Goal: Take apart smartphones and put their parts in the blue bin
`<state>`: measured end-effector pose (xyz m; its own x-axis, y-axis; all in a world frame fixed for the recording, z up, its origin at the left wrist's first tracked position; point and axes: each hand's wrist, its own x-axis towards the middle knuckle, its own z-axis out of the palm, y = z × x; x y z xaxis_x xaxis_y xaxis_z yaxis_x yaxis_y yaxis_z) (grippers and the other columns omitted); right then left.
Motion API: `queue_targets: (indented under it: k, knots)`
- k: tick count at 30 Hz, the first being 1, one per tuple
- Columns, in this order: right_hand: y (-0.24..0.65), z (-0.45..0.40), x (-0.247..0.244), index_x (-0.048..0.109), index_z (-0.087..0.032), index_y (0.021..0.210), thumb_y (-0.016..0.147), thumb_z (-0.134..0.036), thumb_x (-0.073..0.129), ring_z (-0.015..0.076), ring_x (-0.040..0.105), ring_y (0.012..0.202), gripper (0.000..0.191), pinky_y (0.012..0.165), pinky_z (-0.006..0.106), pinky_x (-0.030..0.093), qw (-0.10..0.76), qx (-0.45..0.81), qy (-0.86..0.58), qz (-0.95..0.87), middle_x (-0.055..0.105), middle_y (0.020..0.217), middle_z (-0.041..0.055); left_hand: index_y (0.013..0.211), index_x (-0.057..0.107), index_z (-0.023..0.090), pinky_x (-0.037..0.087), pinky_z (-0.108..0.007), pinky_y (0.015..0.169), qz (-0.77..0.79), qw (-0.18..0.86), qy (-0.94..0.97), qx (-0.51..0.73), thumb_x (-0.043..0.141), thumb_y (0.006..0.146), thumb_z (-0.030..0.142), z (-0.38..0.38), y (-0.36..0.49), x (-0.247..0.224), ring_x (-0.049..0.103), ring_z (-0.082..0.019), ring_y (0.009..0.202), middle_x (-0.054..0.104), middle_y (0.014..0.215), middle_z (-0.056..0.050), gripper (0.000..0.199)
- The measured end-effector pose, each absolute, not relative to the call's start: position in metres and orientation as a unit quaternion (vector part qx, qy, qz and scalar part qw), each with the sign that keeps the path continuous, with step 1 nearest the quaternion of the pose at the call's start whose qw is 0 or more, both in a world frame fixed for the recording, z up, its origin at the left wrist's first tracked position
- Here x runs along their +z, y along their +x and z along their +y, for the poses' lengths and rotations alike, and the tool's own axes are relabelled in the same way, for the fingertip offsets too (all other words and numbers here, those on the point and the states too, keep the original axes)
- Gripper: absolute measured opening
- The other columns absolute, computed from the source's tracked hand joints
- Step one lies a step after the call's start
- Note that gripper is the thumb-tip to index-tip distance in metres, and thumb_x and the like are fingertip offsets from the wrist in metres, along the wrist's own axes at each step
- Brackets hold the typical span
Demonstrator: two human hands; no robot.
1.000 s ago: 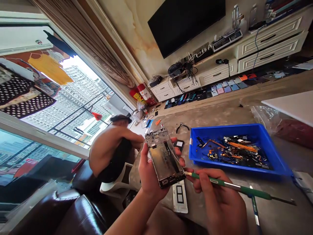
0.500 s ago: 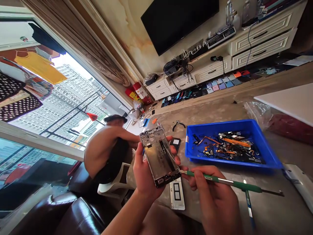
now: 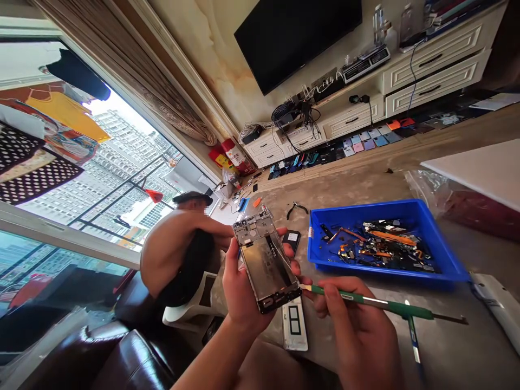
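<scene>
My left hand [image 3: 239, 295] is wrapped round an opened smartphone [image 3: 264, 262], its bare metal frame and inner parts facing up. In my right hand [image 3: 357, 325] is a slim green pry tool [image 3: 412, 310], pinched between thumb and fingers. The tool's pale tip meets the phone's lower right corner; its dark hooked end points right. Below the phone lies a white phone back cover [image 3: 295, 325], partly hidden by it. A dark phone-like piece [image 3: 291, 241] lies just beyond my left fingers.
A blue tray [image 3: 444, 238] of loose phone parts stands at the right. Black-handled pliers [image 3: 296, 209] lie left of it. Another slim tool [image 3: 413, 338] is on the table near my right hand. A person [image 3: 170, 254] sits bent forward at the left on a white chair [image 3: 190, 311].
Both hands keep their holds, and the tool tip stays at the phone's lower corner. The view has shifted very slightly.
</scene>
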<state>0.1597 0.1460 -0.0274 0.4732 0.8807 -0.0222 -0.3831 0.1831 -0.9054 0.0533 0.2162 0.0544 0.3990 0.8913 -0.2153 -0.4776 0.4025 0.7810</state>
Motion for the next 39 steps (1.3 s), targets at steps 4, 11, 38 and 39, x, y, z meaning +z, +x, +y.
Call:
queue_targets:
  k: [4, 11, 38, 39]
  knots:
    - [0.156, 0.147, -0.036, 0.067, -0.021, 0.083, 0.093, -0.044, 0.063, 0.0123, 0.066, 0.059, 0.025, 0.057, 0.017, 0.054, 0.731, 0.454, -0.444, -0.250, 0.068, 0.065, 0.0006, 0.130, 0.061, 0.008, 0.054, -0.048, 0.076, 0.322, 0.773, 0.309, 0.450, 0.022, 0.097, 0.062, 0.217, 0.054, 0.054, 0.063, -0.029, 0.078, 0.063, 0.096, -0.013, 0.075]
    - [0.142, 0.151, -0.054, 0.069, -0.019, 0.091, 0.091, -0.042, 0.067, 0.0175, 0.070, 0.072, 0.023, 0.064, 0.024, 0.057, 0.761, 0.511, -0.361, -0.171, 0.069, 0.069, 0.0028, 0.128, 0.062, 0.007, 0.054, -0.046, 0.072, 0.320, 0.766, 0.295, 0.472, 0.021, 0.098, 0.061, 0.215, 0.056, 0.055, 0.062, -0.026, 0.076, 0.063, 0.094, -0.012, 0.075]
    - [0.131, 0.153, -0.063, 0.070, -0.021, 0.097, 0.093, -0.034, 0.067, 0.0156, 0.067, 0.074, 0.014, 0.065, 0.026, 0.055, 0.756, 0.554, -0.313, -0.152, 0.073, 0.082, 0.0036, 0.121, 0.062, 0.006, 0.057, -0.045, 0.072, 0.351, 0.798, 0.188, 0.452, 0.028, 0.097, 0.059, 0.226, 0.056, 0.045, 0.064, -0.025, 0.072, 0.063, 0.090, -0.012, 0.067]
    - [0.130, 0.154, -0.063, 0.069, -0.021, 0.096, 0.093, -0.035, 0.067, 0.0162, 0.067, 0.074, 0.014, 0.066, 0.027, 0.055, 0.756, 0.554, -0.318, -0.144, 0.073, 0.082, 0.0037, 0.122, 0.062, 0.006, 0.057, -0.045, 0.071, 0.358, 0.794, 0.185, 0.455, 0.028, 0.097, 0.059, 0.227, 0.056, 0.044, 0.064, -0.025, 0.072, 0.063, 0.090, -0.012, 0.067]
